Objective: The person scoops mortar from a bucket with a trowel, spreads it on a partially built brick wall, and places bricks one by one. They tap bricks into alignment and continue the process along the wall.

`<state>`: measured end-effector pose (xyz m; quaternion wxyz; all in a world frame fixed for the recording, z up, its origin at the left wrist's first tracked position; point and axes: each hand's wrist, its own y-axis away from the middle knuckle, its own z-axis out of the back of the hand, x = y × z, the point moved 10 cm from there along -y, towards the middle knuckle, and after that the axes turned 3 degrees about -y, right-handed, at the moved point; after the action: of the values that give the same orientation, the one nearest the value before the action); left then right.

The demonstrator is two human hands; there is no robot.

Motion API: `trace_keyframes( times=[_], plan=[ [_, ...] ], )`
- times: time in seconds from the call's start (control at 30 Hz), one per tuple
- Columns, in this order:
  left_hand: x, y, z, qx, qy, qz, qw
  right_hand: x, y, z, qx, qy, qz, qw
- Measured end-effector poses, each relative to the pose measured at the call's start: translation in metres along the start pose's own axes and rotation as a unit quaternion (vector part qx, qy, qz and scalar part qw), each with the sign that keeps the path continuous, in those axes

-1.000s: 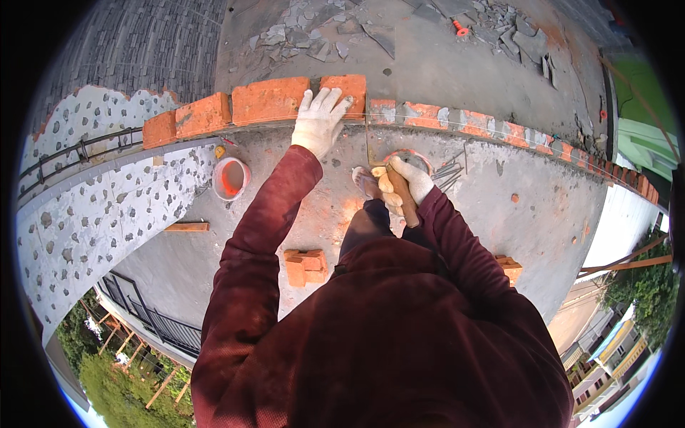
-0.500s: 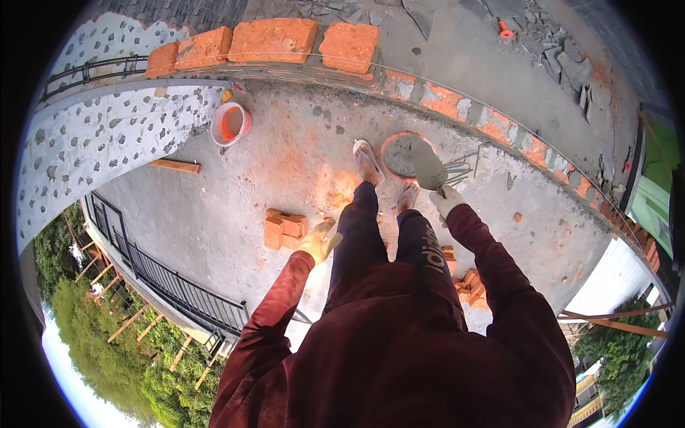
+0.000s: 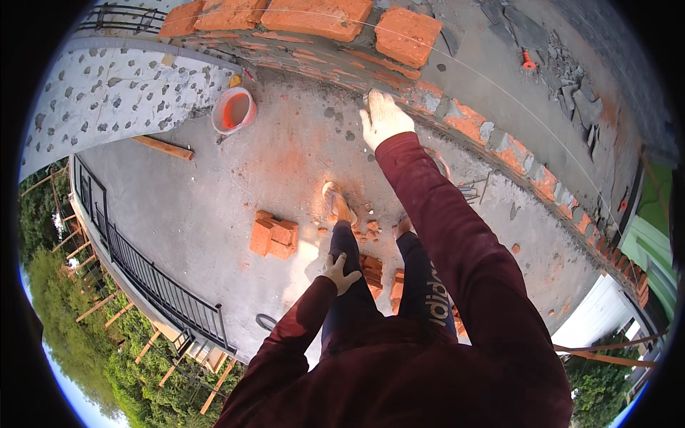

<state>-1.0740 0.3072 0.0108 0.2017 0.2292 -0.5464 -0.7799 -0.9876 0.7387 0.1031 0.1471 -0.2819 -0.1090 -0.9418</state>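
Note:
My right hand (image 3: pixel 385 120), in a pale glove, is raised at the inner side of the low brick wall (image 3: pixel 467 123). Its fingers are curled closed; the trowel it held in the earlier picture is now hidden by the hand and wall. Just beyond, a loose orange brick (image 3: pixel 407 36) lies on top of the wall, beside a longer brick (image 3: pixel 317 16). My left hand (image 3: pixel 341 274), also gloved, rests near my left thigh with fingers spread and nothing in it. My right forearm mostly covers the round mortar pan (image 3: pixel 444 165), leaving only part of its rim showing.
A white bucket (image 3: pixel 234 110) with reddish insides stands at the left. A small brick stack (image 3: pixel 274 235) lies left of my feet, more bricks (image 3: pixel 372 274) between my legs. A string line (image 3: pixel 499 84) runs along the wall. A black railing (image 3: pixel 153 274) borders the left edge.
My right hand has swung up and left, from beside the mortar pan to the wall. My left hand has dropped back toward my thigh. The view has shifted, bringing the wall nearer.

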Motion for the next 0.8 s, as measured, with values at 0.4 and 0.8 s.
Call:
trace_keyframes(
  times=[0.4,0.8],
  plan=[
    [0.033,-0.026,0.019,-0.148,0.011,-0.067,0.987,-0.13,0.072,0.001,-0.164,-0.045,-0.032,0.985],
    [0.044,-0.055,-0.001,-0.164,0.011,-0.074,0.984,-0.294,0.266,-0.079,0.197,0.116,-0.308,0.923]
  ],
)
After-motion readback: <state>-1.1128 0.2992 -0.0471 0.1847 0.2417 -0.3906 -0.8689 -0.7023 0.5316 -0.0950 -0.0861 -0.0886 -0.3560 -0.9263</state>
